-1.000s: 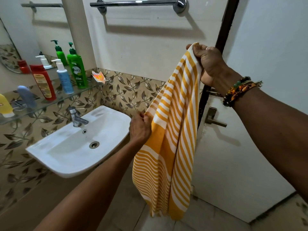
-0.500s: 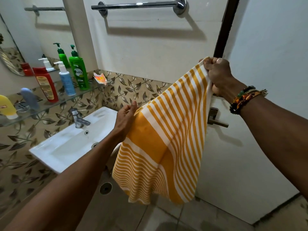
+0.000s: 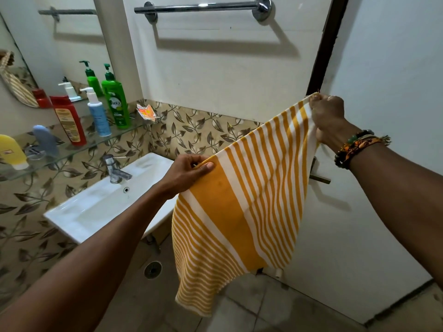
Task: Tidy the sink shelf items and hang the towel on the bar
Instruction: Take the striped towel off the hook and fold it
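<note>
Below the chrome towel bar point(image 3: 203, 7) at frame top, my left hand point(image 3: 185, 174) and right hand point(image 3: 327, 116) pinch the yellow striped towel point(image 3: 239, 212) by its top corners, stretched between them.

The towel point(image 3: 239, 212) is opening from a narrow hanging bunch into a wide stretched sheet, as the right hand point(image 3: 328, 118) is dropping toward the middle right of the frame, drawing away from the left hand point(image 3: 184, 173).

A home bathroom: sink point(image 3: 100, 207), towel bar point(image 3: 203, 7) (chrome), mirror point(image 3: 48, 44).
</note>
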Demonstrator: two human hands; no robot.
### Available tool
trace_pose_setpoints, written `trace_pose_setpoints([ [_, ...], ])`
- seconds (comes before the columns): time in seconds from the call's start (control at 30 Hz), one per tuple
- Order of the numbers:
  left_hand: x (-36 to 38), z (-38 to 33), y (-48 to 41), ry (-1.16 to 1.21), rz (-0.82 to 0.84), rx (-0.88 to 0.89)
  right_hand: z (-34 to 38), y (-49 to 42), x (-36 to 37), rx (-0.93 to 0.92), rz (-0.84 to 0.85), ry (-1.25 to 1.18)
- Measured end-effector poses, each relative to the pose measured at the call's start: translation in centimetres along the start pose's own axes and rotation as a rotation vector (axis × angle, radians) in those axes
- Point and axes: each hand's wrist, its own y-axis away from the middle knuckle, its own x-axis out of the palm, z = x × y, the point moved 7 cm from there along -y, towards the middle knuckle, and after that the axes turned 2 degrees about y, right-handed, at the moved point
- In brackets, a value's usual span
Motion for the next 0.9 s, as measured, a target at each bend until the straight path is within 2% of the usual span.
trace_pose_setpoints([
  [0.2,0.6,2.0,0.3,0.218,0.062,-0.181,-0.1,0.0,-0.3,-0.008,-0.023,0.008],
  [0.3,0.5,2.9,0.5,0.237,0.131,-0.258,-0.2,-0.2,-0.6,-0.009,-0.038,0.025],
  [0.37,0.0,2.6,0.3,0.116,0.086,-0.229,-0.5,0.0,-0.5,-0.009,-0.036,0.037],
  [0.4,-0.4,2.3,0.1,-0.019,0.039,-0.178,-0.7,0.1,-0.3,-0.009,-0.033,0.041],
  [0.5,-0.5,0.7,-0.4,-0.627,-0.027,0.072,-1.1,0.1,-0.3,-0.013,-0.044,0.07],
  [0.57,-0.1,0.5,-0.3,-0.843,-0.006,0.149,-1.2,0.0,-0.5,-0.01,-0.06,0.09],
  [0.73,0.3,1.0,0.2,-1.048,0.051,0.213,-1.1,0.1,-0.6,-0.028,-0.071,0.127],
  [0.9,0.2,1.0,0.7,-0.915,-0.029,0.158,-0.9,0.3,-0.5,-0.035,-0.065,0.136],
])
